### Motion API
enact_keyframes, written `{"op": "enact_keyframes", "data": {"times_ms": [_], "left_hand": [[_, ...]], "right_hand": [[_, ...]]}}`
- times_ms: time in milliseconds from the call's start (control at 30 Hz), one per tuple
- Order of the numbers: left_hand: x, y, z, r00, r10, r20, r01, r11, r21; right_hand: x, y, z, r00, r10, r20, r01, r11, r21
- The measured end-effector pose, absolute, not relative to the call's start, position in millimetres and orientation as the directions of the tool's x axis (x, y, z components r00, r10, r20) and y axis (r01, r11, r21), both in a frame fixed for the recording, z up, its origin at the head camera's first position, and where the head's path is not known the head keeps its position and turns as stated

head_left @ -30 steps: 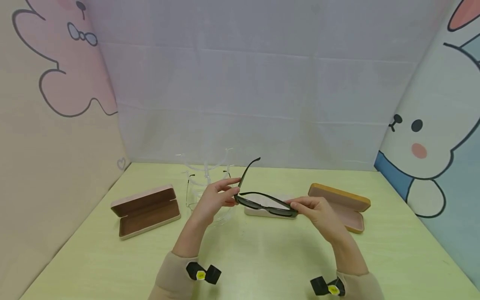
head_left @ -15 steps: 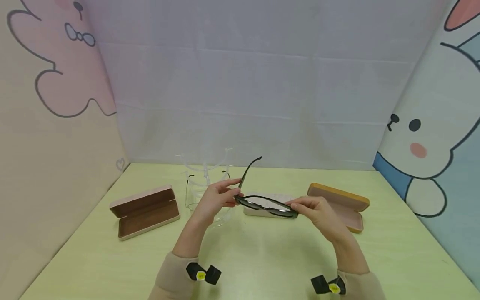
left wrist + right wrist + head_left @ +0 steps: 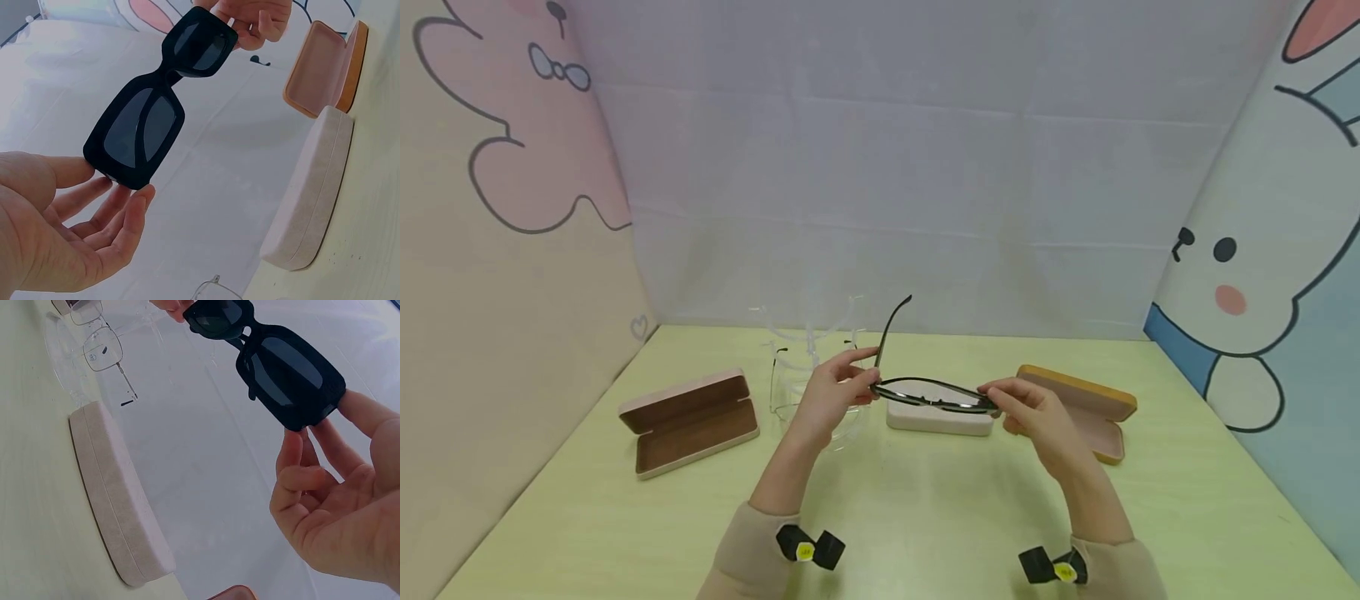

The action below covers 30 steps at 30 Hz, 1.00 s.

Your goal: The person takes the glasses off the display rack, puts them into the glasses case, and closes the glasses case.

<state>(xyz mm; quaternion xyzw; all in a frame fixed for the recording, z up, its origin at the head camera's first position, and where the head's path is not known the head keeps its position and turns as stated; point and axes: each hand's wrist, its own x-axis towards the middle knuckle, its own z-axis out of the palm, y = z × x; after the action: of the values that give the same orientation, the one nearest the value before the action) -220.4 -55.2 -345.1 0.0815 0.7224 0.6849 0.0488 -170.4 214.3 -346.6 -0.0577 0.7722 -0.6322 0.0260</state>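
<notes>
Both hands hold a pair of black sunglasses [image 3: 140, 128] up in front of me, over the table. My left hand [image 3: 831, 396] pinches the left end of the frame between thumb and fingers. At the other end, the thumb and fingertips of my right hand [image 3: 1037, 417] grip the right corner. One temple sticks out, away from me, at the left end; the other lies folded behind the dark lenses, partly visible in the right wrist view. Behind the sunglasses a closed pale glasses case [image 3: 938, 420] lies on the table.
An open case with a brown lining [image 3: 696, 429] lies at the left. An open mustard-yellow case [image 3: 1082, 410] stands at the right, partly behind my right hand. Behind my left hand is a clear display stand [image 3: 811, 337] bearing wire-rimmed glasses [image 3: 103, 349]. A white cloth backs the table.
The sunglasses have risen slightly and tipped, so the lenses now show more edge-on in the head view. The outstretched temple points more upright. Both hands keep their grip.
</notes>
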Motion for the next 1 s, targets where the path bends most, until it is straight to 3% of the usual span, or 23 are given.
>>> {"op": "enact_keyframes", "data": {"times_ms": [200, 467, 1000], "left_hand": [[-219, -55, -345, -0.98, 0.178, 0.086, 0.097, 0.056, 0.994], [-209, -56, -332, -0.955, 0.277, 0.109, 0.144, 0.108, 0.984], [-219, -60, -350, -0.866, 0.479, 0.145, 0.267, 0.196, 0.944]], "right_hand": [[-172, 216, -349, -0.98, -0.185, 0.068, -0.089, 0.103, -0.991], [-172, 218, -350, -0.981, -0.151, 0.12, -0.139, 0.123, -0.983], [-172, 221, -349, -0.991, -0.089, 0.105, -0.114, 0.109, -0.987]]}}
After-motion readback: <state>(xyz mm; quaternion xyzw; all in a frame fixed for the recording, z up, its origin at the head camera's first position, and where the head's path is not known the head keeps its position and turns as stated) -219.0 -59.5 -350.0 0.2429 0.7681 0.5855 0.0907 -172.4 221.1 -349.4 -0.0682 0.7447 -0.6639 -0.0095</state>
